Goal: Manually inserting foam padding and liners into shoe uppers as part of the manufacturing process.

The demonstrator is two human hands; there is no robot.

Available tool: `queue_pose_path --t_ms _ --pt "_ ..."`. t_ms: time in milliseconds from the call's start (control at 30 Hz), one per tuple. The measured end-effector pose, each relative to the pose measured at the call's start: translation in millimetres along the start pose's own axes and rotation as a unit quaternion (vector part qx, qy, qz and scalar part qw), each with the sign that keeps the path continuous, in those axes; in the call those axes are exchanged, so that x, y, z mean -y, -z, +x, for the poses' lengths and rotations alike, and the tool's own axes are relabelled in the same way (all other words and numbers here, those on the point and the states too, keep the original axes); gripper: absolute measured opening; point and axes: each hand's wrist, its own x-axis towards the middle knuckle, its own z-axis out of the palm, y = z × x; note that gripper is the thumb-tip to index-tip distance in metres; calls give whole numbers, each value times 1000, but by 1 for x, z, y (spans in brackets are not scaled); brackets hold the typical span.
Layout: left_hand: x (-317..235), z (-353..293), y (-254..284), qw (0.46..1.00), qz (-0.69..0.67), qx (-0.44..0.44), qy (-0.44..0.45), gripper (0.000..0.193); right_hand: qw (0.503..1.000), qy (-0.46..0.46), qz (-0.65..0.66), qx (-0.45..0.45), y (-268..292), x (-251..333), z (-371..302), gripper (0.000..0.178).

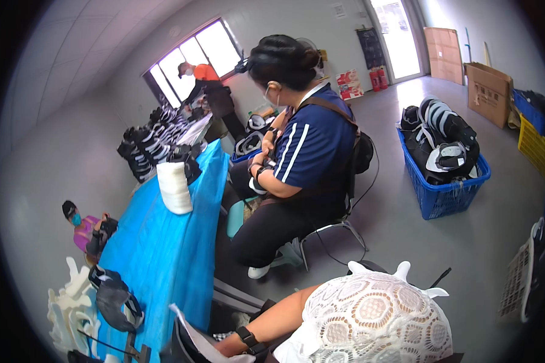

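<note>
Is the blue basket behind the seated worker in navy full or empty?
Full: black and white padded pieces heap above the rim of the blue basket.

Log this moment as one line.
left hand: out of view | right hand: at black-and-grey piece, grip unclear | blue-covered table: white bundle on top | navy-shirted co-worker: seated

A workshop: blue-covered worktable (163,254), seated worker (327,139), loaded blue crate (442,204), fire extinguishers (383,79) (2 of them)
</note>
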Motion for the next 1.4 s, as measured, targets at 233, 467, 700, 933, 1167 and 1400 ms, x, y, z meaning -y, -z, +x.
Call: queue_pose_path --t_ms 233,467,700,933,1167,1400 --pt "-97 45 14 952 -261 103 -120 57 999 11 -17 -44 28 -10 -20 56" --pt "-95 51 9 905 -291 195 -241 61 996 11 -44 -74 39 1 -24 51" --pt "-102 42 14 933 -272 108 -209 47 995 20 -61 -81 43 3 -20 47" --pt "-100 42 -9 956 -269 114 5 14 987 50 -108 -106 70 26 -32 43" --pt "-92 55 -36 975 -176 -136 2 18 994 45 -86 -44 56 23 -12 40" --pt "-75 79 -15 972 -4 -231 -33 13 998 12 17 66 37 -6 28 36"
